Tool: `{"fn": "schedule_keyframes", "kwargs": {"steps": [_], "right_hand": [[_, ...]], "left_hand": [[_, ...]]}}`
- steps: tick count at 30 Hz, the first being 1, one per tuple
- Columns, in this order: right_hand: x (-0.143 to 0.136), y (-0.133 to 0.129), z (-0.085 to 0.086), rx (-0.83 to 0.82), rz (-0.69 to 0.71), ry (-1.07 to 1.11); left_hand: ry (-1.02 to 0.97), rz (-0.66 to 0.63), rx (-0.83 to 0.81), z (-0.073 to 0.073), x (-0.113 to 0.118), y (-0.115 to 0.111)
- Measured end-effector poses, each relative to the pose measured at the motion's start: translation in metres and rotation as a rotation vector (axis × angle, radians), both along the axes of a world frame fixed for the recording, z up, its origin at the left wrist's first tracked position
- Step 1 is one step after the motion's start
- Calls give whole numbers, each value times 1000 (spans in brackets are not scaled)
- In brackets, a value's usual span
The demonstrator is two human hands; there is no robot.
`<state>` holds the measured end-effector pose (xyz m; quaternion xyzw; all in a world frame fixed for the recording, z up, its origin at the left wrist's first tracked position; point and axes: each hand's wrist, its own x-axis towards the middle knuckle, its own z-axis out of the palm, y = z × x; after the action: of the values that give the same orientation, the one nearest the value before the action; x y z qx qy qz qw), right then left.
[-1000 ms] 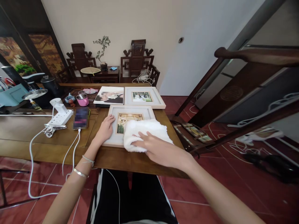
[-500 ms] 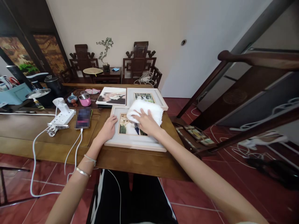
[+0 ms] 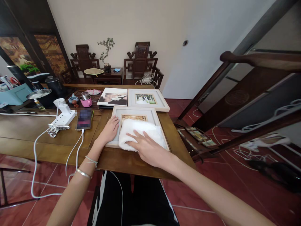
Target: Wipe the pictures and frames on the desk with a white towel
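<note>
A light wood picture frame [image 3: 151, 116] lies flat near the table's front edge. My left hand [image 3: 111, 129] holds its left side, fingers over the rim. On the lower half of this frame is a fluffy white cloth [image 3: 150, 127], held under my right hand [image 3: 148, 146], whose fingers are spread across it. The cloth covers most of the photo inside; only the photo's top strip shows. Just behind lies a second picture frame [image 3: 162, 102] with a photo of people on green grass. To its left sits a canvas-like picture [image 3: 114, 95], partly blurred out.
On the wooden table [image 3: 42, 138] to the left are a phone [image 3: 84, 118] on a white cable, a power strip [image 3: 64, 118], a metal clip [image 3: 56, 129] and a pink cup [image 3: 86, 101]. A dark wooden chair [image 3: 225, 103] stands at the right.
My right hand has drawn the white cloth toward me, from the top of the near frame to its lower half. The rear frame's photo is uncovered. My left hand stays put.
</note>
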<state>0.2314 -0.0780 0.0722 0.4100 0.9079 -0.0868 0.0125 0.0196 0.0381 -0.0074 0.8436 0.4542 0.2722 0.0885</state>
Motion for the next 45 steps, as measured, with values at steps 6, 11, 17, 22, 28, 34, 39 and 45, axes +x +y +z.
{"fn": "schedule_keyframes", "kwargs": {"steps": [6,11,17,22,28,34,39,45], "right_hand": [[1,71,-20,114,-104,-8],[-21,103,-23,128,-75,5],[-37,60,-14,26,64,-7],[-15,23,3,-99,72,-14],[32,6,14,-76,-59,-60],[37,21,-2,69,-173,-74],[10,75,-16,149,-197,0],[-31,127,-23,175,-92,55]], "left_hand": [[-71,0,-67,8,3,-7],[-230,42,-118,18,6,-15],[-277,48,-147,18,5,-14],[-207,78,-164,17,5,-15],[-61,38,-83,10,3,-10],[-39,6,-39,4,1,-6],[-55,0,-46,3,0,-6],[-70,-47,-9,12,1,-7]]}}
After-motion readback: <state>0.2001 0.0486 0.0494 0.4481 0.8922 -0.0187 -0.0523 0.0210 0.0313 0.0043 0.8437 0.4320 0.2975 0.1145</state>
